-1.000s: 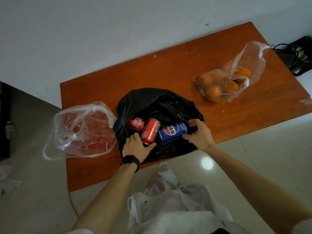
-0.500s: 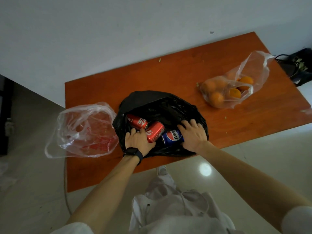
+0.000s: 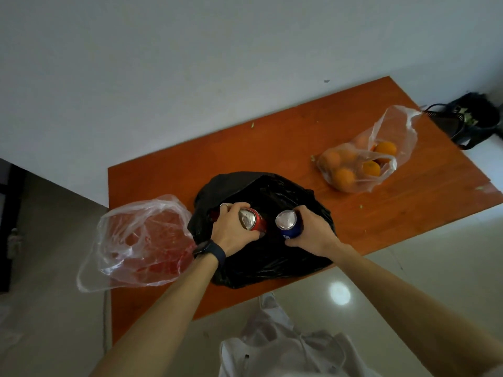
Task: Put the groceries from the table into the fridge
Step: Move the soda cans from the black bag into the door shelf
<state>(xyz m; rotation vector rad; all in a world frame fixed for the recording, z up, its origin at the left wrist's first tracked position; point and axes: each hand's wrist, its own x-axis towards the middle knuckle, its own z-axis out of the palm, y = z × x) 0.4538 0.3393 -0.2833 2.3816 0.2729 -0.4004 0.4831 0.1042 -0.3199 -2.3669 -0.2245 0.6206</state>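
We note a plain pale wall (image 3: pixel 190 77) filling the upper half of the view, unmarked except for one small dark spot (image 3: pixel 327 81) toward the right. Below it lies a glossy light tiled floor (image 3: pixel 435 254), with thin grout lines showing on the right side. A round bright reflection of a light (image 3: pixel 339 293) sits on the tiles near the bottom centre. At the far right, on the floor by the wall, we record a black bag (image 3: pixel 473 118) with loose dark straps; something pale green shows at its mouth, too small to identify. Along the left edge stands a dark upright shape (image 3: pixel 8 227), cut off by the frame; we cannot tell what it is.
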